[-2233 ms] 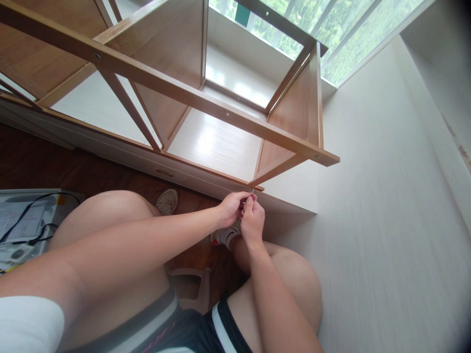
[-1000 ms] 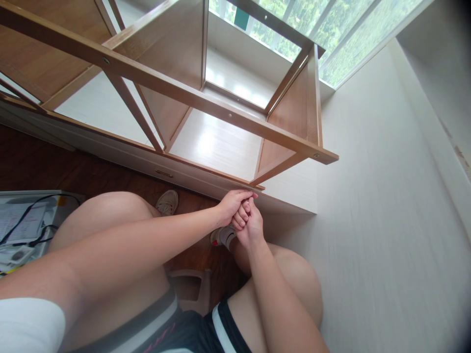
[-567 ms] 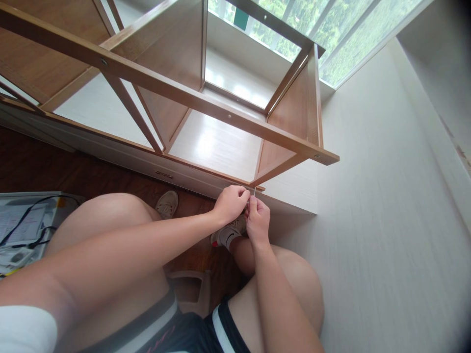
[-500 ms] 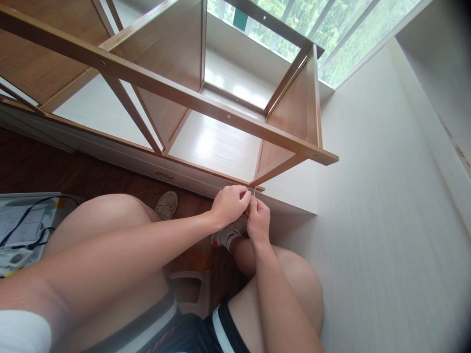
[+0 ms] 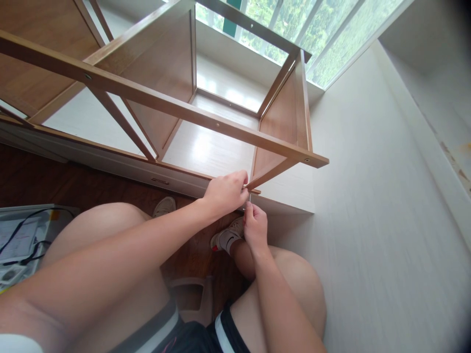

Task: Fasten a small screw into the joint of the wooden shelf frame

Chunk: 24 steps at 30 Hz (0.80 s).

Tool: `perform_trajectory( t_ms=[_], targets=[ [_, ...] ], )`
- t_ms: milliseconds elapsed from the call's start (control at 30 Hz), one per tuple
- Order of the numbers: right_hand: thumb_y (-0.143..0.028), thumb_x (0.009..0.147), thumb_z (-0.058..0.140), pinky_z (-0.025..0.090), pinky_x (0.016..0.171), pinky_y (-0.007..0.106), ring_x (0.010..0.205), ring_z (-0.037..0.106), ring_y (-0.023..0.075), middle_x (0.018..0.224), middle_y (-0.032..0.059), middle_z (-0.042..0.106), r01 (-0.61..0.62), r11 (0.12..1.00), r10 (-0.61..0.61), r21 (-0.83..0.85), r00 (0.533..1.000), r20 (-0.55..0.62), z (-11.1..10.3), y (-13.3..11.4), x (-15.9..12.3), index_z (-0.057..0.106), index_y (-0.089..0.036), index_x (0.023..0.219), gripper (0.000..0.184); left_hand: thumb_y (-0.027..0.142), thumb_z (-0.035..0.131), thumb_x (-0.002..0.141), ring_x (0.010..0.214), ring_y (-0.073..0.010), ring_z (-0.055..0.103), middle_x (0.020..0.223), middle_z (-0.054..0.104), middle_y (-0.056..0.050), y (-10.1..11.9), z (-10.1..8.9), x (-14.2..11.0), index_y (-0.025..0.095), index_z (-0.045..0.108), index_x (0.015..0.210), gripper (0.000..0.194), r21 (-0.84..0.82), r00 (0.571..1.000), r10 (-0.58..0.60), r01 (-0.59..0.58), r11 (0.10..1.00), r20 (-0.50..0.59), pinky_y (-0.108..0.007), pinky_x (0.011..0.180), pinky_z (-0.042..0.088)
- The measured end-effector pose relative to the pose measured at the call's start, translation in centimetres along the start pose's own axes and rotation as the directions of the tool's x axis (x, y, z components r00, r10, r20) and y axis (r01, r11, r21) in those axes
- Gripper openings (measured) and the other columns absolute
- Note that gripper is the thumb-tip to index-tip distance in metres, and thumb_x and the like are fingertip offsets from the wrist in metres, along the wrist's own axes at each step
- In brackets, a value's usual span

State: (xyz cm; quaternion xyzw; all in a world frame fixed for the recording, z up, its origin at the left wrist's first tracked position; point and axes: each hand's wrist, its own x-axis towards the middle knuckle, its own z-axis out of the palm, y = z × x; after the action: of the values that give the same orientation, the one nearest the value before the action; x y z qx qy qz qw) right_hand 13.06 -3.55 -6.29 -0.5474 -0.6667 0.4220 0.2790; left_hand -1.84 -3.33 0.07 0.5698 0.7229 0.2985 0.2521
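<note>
A brown wooden frame point(image 5: 217, 123) with panels lies on its side along a white ledge. At its lower front right corner, my left hand point(image 5: 226, 195) is closed with its fingers curled against the bottom rail; the fingertips are partly hidden. Just below that corner, my right hand point(image 5: 256, 225) pinches a thin metal rod point(image 5: 250, 197), perhaps a hex key, that points up towards the rail. Whether its tip sits in a hole I cannot tell.
To the right rises a pale wall panel point(image 5: 368, 162). A window point(image 5: 279, 29) is behind the frame. On the floor at left stands an open case point(image 5: 55, 230) with papers and a black cord. A plastic stool point(image 5: 191, 294) shows between my legs.
My left hand has left the rod beside my right hand and moved up and left to the frame's bottom rail. My right hand has dropped slightly. The view has shifted a little.
</note>
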Motion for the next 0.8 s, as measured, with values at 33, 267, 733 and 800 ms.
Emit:
perform_trajectory(
  t_ms=[33,267,733,800],
  targets=[
    [-0.046,0.090,0.037,0.023,0.049,0.024,0.050,0.033,0.0103,0.050,-0.0038,0.040,0.005,1.000,-0.005,-0.008,1.000,0.006,-0.1,0.0,-0.1,0.040,-0.018,0.058,0.043,0.027,0.056,0.077,0.085,-0.0227,0.057,0.090,0.061,-0.006,0.0,-0.1,0.1,0.022,0.058,0.093,0.017,0.009,1.000,0.018,-0.018,1.000,0.011,-0.030,0.077,0.037],
    [-0.042,0.091,0.037,0.022,0.051,0.025,0.051,0.031,0.0100,0.052,-0.0045,0.036,0.070,0.993,-0.067,-0.097,0.997,0.028,-0.4,-0.5,-0.8,0.039,-0.018,0.058,0.041,0.031,0.056,0.076,0.087,-0.0224,0.058,0.092,0.060,-0.006,-0.3,-0.6,0.8,0.022,0.067,0.080,0.015,0.054,0.991,0.064,-0.071,0.996,0.116,-0.029,0.078,0.038],
    [-0.040,0.092,0.036,0.022,0.054,0.025,0.052,0.031,0.0103,0.054,-0.0047,0.036,0.119,0.976,-0.119,-0.182,0.993,0.013,-0.3,-0.4,-0.7,0.038,-0.019,0.060,0.039,0.032,0.059,0.074,0.083,-0.0212,0.057,0.077,0.061,-0.005,-1.7,-0.8,1.6,0.023,0.066,0.068,0.013,-0.066,0.975,0.167,-0.159,0.985,0.143,-0.026,0.073,0.036],
    [-0.040,0.092,0.036,0.022,0.053,0.025,0.052,0.030,0.0103,0.053,-0.0048,0.035,0.112,0.977,-0.113,-0.180,0.994,0.007,-0.2,-0.4,-0.7,0.038,-0.019,0.059,0.039,0.031,0.061,0.072,0.085,-0.0214,0.057,0.078,0.061,-0.005,-1.7,-0.8,1.6,0.023,0.066,0.067,0.011,-0.102,0.978,0.153,-0.140,0.985,0.140,-0.025,0.073,0.036]
  ],
)
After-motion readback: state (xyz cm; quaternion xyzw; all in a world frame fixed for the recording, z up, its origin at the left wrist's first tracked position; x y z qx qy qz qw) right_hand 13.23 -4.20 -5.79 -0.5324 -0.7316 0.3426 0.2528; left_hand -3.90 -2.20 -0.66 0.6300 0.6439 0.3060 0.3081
